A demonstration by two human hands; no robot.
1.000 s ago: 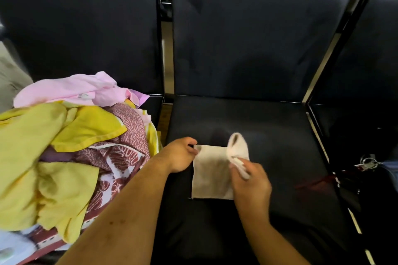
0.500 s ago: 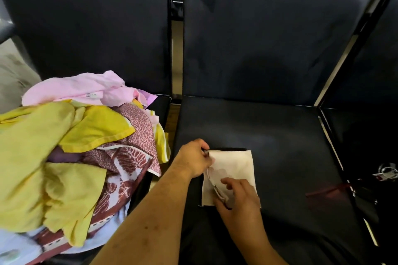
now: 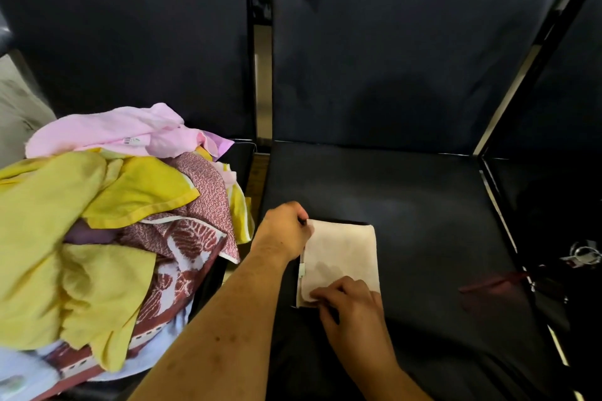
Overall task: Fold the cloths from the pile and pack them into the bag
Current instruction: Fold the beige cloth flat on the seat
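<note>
bare black seat (image 3: 423,205) right of folded cloth (image 3: 342,247), cloth pile (image 3: 97,221) crowding left seat

My cloth pile (image 3: 65,221) shows bright against dim, sheeny black seats (image 3: 407,52), whose edges bow toward the frame's corners.

Black seat (image 3: 407,205): folded cloth (image 3: 342,251); adjacent seat (image 3: 241,163): cloth pile (image 3: 97,221)

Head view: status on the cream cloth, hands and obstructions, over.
Left hand pinches far corner of small cream cloth; right hand pinches near edge. Cloth folded flat on black padded seat. Multicoloured cloth pile sits left, apart.
</note>
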